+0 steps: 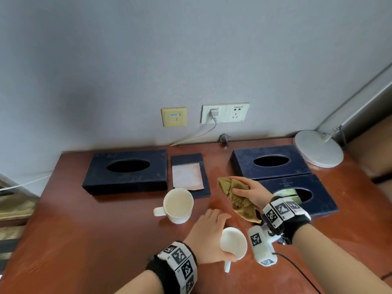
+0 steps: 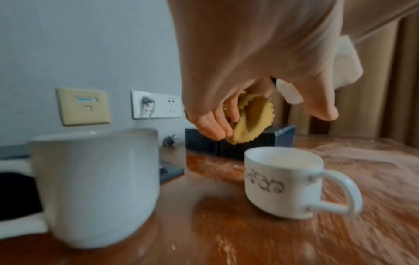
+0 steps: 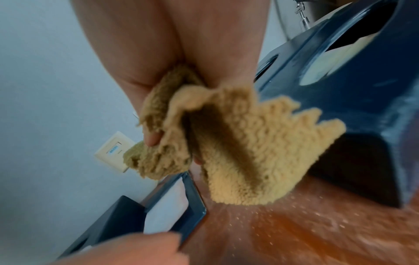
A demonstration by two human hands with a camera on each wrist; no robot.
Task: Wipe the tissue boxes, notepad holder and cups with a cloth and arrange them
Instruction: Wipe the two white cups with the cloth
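Note:
My right hand [image 1: 248,192] grips a bunched tan cloth [image 1: 237,200] above the table, between the notepad holder [image 1: 188,175] and the front right tissue box [image 1: 297,200]. In the right wrist view the cloth [image 3: 238,143] hangs from my curled fingers [image 3: 154,139]. My left hand [image 1: 212,232] hovers open over a small white cup [image 1: 235,242]. The left wrist view shows that cup [image 2: 283,182] upright on the table, apart from the hand. A large white mug [image 1: 178,204] stands left of it. Two more dark blue tissue boxes sit at back left [image 1: 127,170] and back right [image 1: 269,162].
A round silver lamp base [image 1: 318,149] sits at the back right corner of the red-brown table [image 1: 84,240]. Wall sockets [image 1: 224,112] with a plugged white cable are behind, and a loose plug [image 1: 223,139] lies by the wall. A black cable [image 1: 297,270] trails near my right forearm.

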